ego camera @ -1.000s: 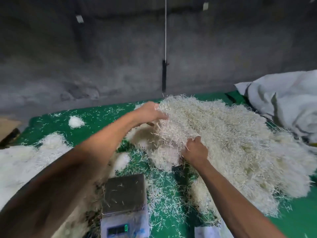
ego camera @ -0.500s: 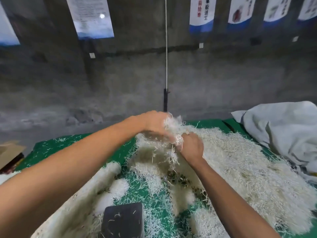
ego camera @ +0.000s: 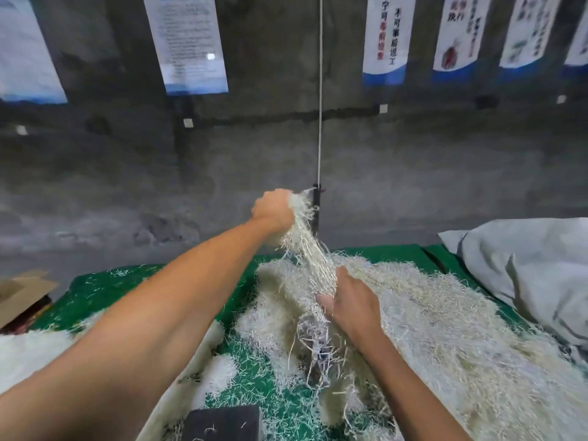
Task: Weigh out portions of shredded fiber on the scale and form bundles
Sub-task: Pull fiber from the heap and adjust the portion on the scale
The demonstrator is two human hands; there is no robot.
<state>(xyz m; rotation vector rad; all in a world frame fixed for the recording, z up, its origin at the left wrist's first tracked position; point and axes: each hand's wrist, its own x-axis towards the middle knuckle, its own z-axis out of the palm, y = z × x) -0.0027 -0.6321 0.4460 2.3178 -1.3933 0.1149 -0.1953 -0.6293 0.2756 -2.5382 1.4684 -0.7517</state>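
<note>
A big heap of pale shredded fiber (ego camera: 445, 329) covers the right half of the green table (ego camera: 95, 291). My left hand (ego camera: 275, 211) is raised above the heap and shut on the top of a hanging strand of fiber (ego camera: 313, 259). My right hand (ego camera: 351, 305) grips the same strand lower down, with loose shreds dangling beneath it. The dark platform of the scale (ego camera: 222, 423) shows at the bottom edge; its display is out of frame. Small fiber clumps (ego camera: 222, 374) lie between the scale and the heap.
A grey-white sack (ego camera: 525, 275) lies at the right. A cardboard box (ego camera: 22, 294) sits at the left edge. More pale fiber (ego camera: 28, 354) is piled at the left. A cord (ego camera: 320, 90) hangs down the concrete wall, with posters above.
My left hand has risen well above the heap, drawing a strand of fiber out of it. My right hand has slid lower on that strand. The view has tilted up.
</note>
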